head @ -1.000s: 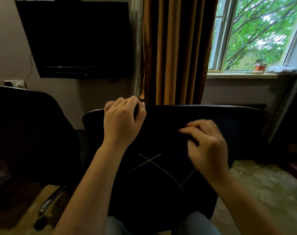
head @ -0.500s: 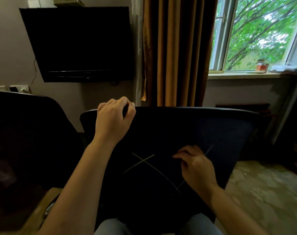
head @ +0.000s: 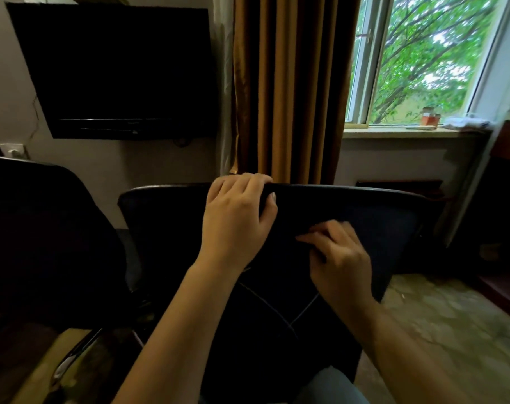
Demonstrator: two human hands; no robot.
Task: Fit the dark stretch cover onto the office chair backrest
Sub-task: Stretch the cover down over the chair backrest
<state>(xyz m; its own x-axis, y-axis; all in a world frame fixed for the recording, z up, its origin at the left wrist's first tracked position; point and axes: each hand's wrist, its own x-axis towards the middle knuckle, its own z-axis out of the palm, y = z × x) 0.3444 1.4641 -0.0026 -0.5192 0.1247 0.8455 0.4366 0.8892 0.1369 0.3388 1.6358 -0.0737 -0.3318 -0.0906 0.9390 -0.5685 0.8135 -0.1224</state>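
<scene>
The dark stretch cover [head: 265,330], crossed by thin pale lines, drapes the near face of the office chair backrest [head: 154,217] in mid-view. The left hand [head: 236,220] grasps the cover at the backrest's top edge, at 12 o'clock, with its fingers hooked over. The right hand [head: 341,258], at 4 o'clock from it, rests bent-fingered on the fabric. Blur hides whether it pinches.
</scene>
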